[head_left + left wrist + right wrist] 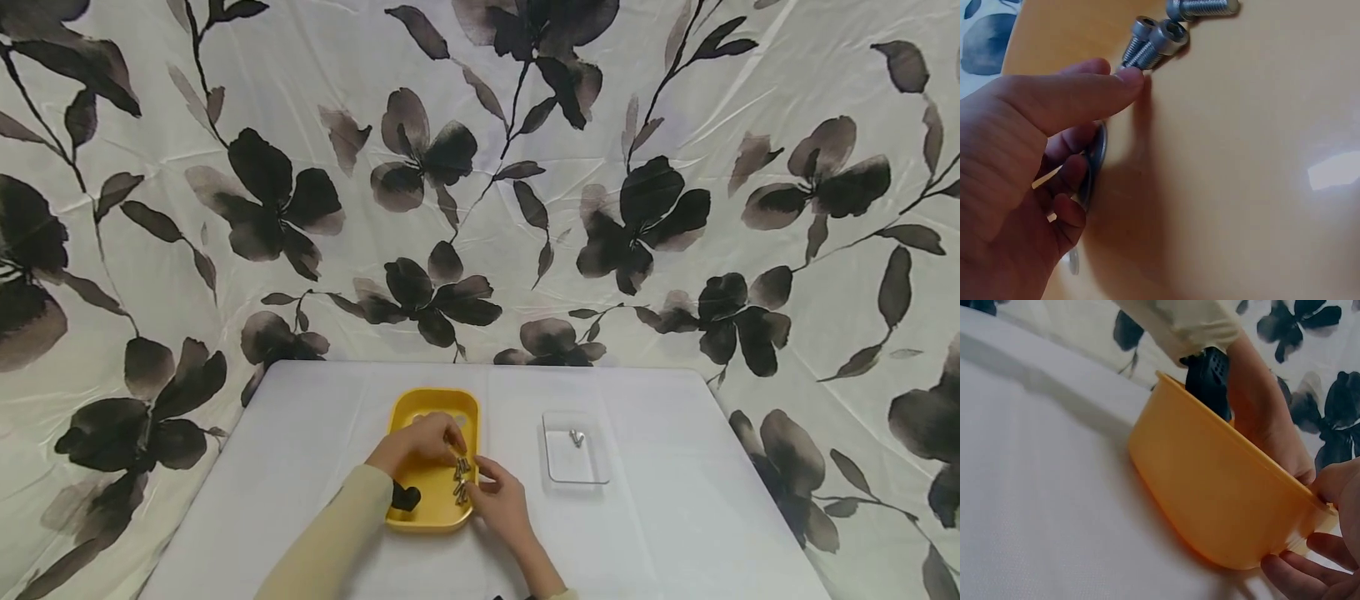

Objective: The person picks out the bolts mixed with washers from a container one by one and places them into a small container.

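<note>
My left hand (423,437) reaches into a yellow tray (432,528). In the left wrist view, its thumb and index finger pinch the threaded ends of two metal socket-head bolts (1155,42). Another bolt (1207,7) lies just beyond their heads on the tray floor. The head view shows several bolts (461,492) gathered along the tray's right side. A flat metal piece (1099,159) is partly hidden behind the left hand's lower fingers. My right hand (504,500) grips the tray's right wall, thumb over the rim and fingers against the outside, as the right wrist view shows.
To the right of the yellow tray stands a clear plastic tray (577,481) with a few small metal bolts (577,437) in it. Both trays are on a white-covered table (660,533). Behind the table hangs a floral cloth (525,250).
</note>
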Action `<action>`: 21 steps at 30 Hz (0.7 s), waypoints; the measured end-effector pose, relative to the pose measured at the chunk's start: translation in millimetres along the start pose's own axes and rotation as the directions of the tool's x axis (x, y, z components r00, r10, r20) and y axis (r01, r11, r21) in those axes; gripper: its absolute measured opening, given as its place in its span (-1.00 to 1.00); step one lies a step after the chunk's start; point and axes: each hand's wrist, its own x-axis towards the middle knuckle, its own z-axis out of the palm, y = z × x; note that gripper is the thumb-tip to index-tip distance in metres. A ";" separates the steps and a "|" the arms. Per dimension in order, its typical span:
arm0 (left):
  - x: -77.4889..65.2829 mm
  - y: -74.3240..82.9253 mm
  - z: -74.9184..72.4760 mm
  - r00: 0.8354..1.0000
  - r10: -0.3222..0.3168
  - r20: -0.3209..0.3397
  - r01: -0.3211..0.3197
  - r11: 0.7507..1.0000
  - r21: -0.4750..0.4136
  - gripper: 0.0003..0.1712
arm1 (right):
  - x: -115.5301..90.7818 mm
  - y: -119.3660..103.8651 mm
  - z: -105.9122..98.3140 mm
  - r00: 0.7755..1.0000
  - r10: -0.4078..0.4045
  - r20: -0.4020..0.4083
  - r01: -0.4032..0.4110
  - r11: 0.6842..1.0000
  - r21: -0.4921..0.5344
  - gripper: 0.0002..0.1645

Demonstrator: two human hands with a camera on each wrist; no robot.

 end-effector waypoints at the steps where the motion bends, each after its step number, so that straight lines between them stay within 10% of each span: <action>1: 0.7 -0.7 0.8 1.000 -0.003 -0.005 0.004 1.000 0.020 -0.78 | 0.0 0.2 0.3 1.000 -0.005 -0.003 0.005 1.000 0.000 -0.46; 11: -1.9 -0.7 4.7 0.999 0.002 -0.042 0.003 0.991 0.134 -0.84 | -1.7 0.4 1.9 1.000 -0.005 -0.007 0.005 1.000 0.031 -0.47; 21: -13.9 -3.3 -6.6 0.995 -0.028 -0.093 0.027 1.000 -0.009 -0.86 | 0.2 -1.8 0.9 1.000 0.019 -0.003 -0.019 0.999 0.034 -0.47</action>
